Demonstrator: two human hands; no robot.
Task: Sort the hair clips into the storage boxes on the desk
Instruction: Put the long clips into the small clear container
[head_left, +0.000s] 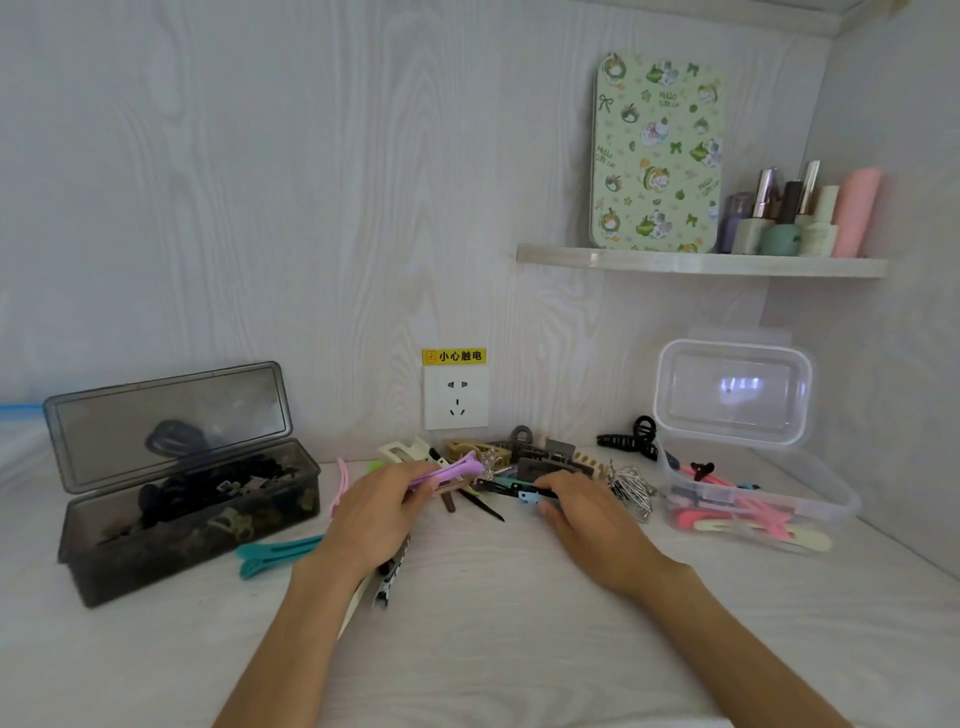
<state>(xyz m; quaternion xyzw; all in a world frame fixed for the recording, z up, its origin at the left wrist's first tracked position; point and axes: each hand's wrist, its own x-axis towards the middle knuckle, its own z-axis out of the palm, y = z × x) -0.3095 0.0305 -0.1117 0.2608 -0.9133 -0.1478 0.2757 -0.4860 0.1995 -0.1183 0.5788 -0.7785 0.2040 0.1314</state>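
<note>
A pile of hair clips (535, 457) lies on the desk below the wall socket. My left hand (376, 512) grips a purple duckbill clip (452, 472) and lifts it just above the pile. My right hand (582, 506) pinches a black clip with a blue end (524, 492) at the pile's front edge. A smoky grey box (130, 566) with its lid raised stands at the left and holds dark clips. A clear box (831, 506) at the right holds pink and pale clips. Two teal clips (275, 556) lie beside the grey box.
A black-and-white patterned clip (392, 574) lies under my left wrist. A black claw clip (631, 439) and a silver wire clip (631, 486) sit near the clear box. A wall shelf (701, 262) carries cosmetics and a green tin. A pink clip (340, 483) lies behind my left hand.
</note>
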